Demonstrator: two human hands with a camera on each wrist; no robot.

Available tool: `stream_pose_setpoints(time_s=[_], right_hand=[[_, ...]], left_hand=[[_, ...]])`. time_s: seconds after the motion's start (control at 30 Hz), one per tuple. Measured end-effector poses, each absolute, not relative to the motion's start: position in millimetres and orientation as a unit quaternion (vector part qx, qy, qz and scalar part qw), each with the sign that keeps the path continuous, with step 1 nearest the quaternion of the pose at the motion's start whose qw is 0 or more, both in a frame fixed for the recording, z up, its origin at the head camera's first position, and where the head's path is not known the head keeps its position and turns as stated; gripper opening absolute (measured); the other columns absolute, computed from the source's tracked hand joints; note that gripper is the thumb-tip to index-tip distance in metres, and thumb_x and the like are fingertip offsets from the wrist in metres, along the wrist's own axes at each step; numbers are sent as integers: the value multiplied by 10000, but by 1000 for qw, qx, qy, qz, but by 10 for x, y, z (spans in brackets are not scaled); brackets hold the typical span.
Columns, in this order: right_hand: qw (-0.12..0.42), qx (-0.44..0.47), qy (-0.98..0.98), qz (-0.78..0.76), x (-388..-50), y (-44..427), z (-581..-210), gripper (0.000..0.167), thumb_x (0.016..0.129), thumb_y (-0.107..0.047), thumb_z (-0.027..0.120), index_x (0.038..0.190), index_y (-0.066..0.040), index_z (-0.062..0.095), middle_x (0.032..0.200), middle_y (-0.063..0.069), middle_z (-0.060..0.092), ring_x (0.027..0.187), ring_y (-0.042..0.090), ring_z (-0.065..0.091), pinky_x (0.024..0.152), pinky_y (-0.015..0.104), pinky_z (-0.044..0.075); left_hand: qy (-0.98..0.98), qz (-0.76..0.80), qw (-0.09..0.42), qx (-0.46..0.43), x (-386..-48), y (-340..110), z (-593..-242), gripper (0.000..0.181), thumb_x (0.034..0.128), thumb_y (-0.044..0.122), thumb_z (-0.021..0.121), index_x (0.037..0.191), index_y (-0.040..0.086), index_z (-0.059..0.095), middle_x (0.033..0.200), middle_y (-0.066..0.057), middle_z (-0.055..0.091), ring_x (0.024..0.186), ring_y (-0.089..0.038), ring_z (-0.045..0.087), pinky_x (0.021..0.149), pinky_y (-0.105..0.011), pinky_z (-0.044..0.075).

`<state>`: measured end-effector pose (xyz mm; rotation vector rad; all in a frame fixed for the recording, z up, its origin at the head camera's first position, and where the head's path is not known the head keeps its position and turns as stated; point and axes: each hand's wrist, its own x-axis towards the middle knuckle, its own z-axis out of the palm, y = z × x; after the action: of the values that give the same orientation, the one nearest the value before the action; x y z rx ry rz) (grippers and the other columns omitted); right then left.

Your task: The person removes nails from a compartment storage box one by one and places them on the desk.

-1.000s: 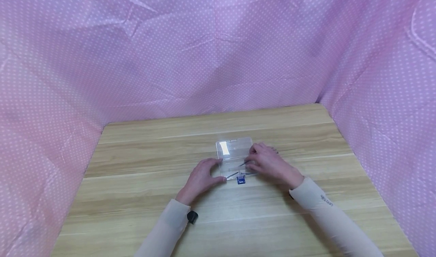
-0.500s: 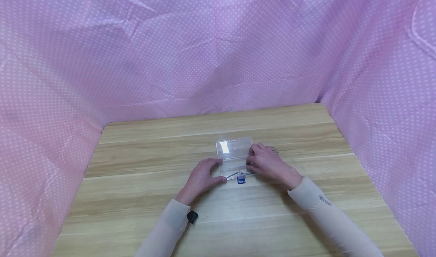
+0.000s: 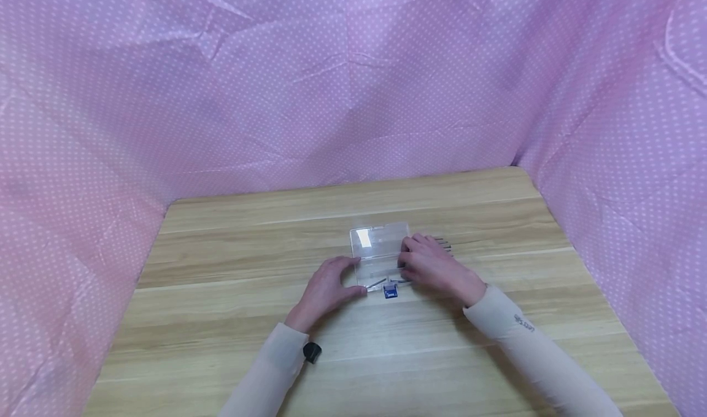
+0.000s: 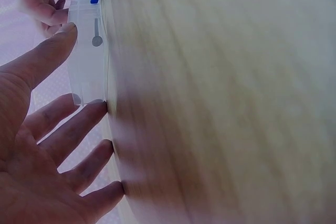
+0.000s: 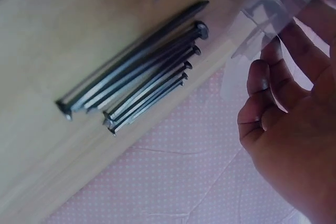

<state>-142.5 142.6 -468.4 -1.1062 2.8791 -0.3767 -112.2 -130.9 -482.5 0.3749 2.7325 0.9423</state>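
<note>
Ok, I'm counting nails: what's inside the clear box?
Inside the clear box, a slanting nail shows near the front, apparently another beside it. The right hand covers the right end; what's beneath is hidden.

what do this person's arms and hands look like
The left sleeve and right sleeve are pale beige and long. Small dark lettering marks the right one; a black rounded piece sits at the left one's end. The left hand and right hand are gloveless.

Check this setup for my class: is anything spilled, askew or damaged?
Nothing looks spilled or damaged. Slightly untidy, though: one nail slants near the front edge of the open clear plastic box, and the loose nails on the wooden table have heads facing both ways.
</note>
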Motion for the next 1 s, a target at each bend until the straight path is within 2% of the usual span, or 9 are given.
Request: stream_pose_setpoints(time_s=[0.1, 0.2, 0.37, 0.53, 0.77, 1.0], right_hand=[[24, -354, 927, -122, -1414, 1423, -4669, 137, 915, -223, 782, 1034, -159, 770, 1009, -22, 583, 948, 195, 509, 836, 385, 449], [15, -361, 924, -122, -1404, 1410, -4668, 143, 916, -194, 779, 1052, -149, 778, 1012, -6, 617, 935, 202, 534, 820, 387, 453], [-8, -371, 924, -91, -1379, 1362, -4673, 62, 902, -128, 767, 952, -157, 789, 989, 1, 653, 909, 208, 558, 788, 370, 454], [-10, -366, 928, -60, -1365, 1328, -4671, 93, 878, -84, 768, 855, -175, 768, 963, 4, 646, 888, 214, 548, 773, 363, 455], [0, -352, 934, -68, -1368, 1323, -4661, 64, 889, -77, 749, 868, -137, 740, 951, 5, 633, 891, 219, 549, 781, 368, 466], [-20, -361, 930, -69, -1364, 1329, -4669, 92, 919, -91, 743, 852, -129, 692, 862, 10, 687, 845, 228, 589, 743, 370, 463]], left_hand=[[932, 319, 111, 129, -1125, -1309, -4828, 708, 829, 401, 867, 1437, 144, 609, 1461, -119, 589, 1399, -357, 479, 1185, -549, 359], [933, 318, 110, 129, -1126, -1310, -4828, 711, 828, 406, 866, 1437, 144, 609, 1463, -120, 588, 1400, -358, 477, 1185, -554, 357], [933, 318, 112, 126, -1126, -1307, -4827, 705, 829, 406, 866, 1432, 144, 613, 1460, -116, 591, 1401, -355, 476, 1184, -550, 360], [933, 320, 112, 123, -1127, -1301, -4825, 697, 829, 406, 867, 1424, 143, 619, 1453, -108, 597, 1398, -349, 479, 1182, -544, 365], [933, 319, 111, 122, -1129, -1301, -4835, 704, 821, 409, 872, 1422, 141, 620, 1449, -105, 602, 1394, -347, 484, 1179, -544, 369], [933, 320, 112, 119, -1130, -1297, -4824, 706, 819, 408, 874, 1423, 146, 619, 1450, -97, 601, 1397, -344, 481, 1181, -545, 366]])
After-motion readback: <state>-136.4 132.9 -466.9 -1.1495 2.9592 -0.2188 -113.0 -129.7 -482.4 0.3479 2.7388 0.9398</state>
